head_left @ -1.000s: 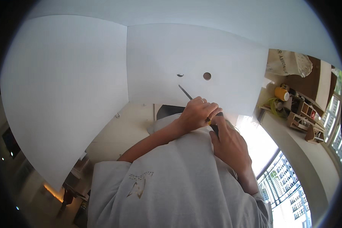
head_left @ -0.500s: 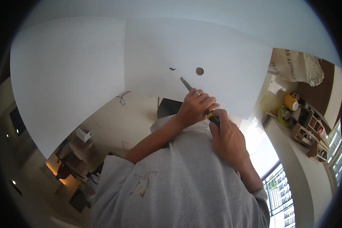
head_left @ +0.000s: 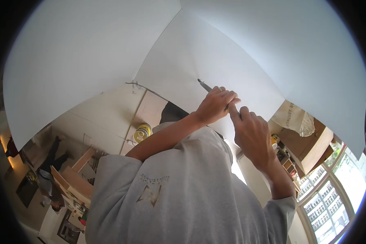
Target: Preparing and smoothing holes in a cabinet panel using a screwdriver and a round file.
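A narrow hand tool with a grey tapered blade [head_left: 205, 85] points up at a white panel [head_left: 232, 73]. Its tip meets a small dark opening in the panel; whether it is inside cannot be made out. My left hand [head_left: 220, 103] is wrapped round the tool near the base of the blade. Lower and to the right, my right hand [head_left: 252, 132] is closed at the handle's end, with the index finger lifted along it. Only a sliver of yellow on the handle shows between the hands.
More white panels [head_left: 77, 53] meet this one at corners. A yellow can [head_left: 142, 132] stands left of my left forearm. On the right are a printed sack [head_left: 295, 118], wooden boxes and a window [head_left: 329, 199]. Another person [head_left: 49, 181] is in the background at lower left.
The view has turned. The blade tip was apart from the small opening and is now at it. A round hole in the panel no longer shows. Both hands still grip the tool.
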Demonstrator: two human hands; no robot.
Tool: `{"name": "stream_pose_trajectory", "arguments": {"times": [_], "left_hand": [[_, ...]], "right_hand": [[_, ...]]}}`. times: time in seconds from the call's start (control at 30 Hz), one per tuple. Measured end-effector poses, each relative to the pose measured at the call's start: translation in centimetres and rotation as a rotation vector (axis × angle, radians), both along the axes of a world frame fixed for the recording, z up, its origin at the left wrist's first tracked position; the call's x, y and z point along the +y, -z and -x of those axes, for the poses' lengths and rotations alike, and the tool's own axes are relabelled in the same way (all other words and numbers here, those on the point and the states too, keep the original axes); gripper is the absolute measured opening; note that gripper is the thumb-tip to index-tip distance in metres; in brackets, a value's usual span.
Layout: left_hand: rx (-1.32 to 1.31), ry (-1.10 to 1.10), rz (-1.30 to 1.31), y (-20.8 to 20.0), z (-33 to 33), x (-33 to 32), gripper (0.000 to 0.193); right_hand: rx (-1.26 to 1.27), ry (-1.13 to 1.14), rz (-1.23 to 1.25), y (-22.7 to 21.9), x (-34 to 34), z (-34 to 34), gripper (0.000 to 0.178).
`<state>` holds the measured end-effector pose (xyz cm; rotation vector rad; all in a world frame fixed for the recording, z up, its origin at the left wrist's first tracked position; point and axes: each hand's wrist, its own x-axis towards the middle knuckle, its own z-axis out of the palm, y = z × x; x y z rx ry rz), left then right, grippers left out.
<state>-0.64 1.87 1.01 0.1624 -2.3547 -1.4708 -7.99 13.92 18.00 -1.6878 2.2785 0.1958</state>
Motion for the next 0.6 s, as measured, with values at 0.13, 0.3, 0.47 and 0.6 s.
{"name": "stream_pose_trajectory", "arguments": {"times": [0.13, 0.3, 0.47, 0.6], "left_hand": [[0.010, -0.069, -0.066, -0.2, -0.1, -1.2, 0.009], [0.063, -0.109, -0.112, -0.1, 0.0, -2.5, 0.007], [0.061, -0.094, -0.122, 0.2, 0.0, -3.4, 0.009], [0.077, -0.095, -0.162, 0.0, 0.1, -4.2, 0.011]], "right_hand": [[0.044, -0.110, -0.060, -1.4, -3.1, 0.5, 0.048], [0.109, -0.215, -0.099, -1.9, -5.6, 0.4, 0.044], [0.109, -0.224, -0.133, -2.1, -7.7, 0.7, 0.042], [0.114, -0.267, -0.104, -2.1, -8.7, 0.9, 0.036]]}}
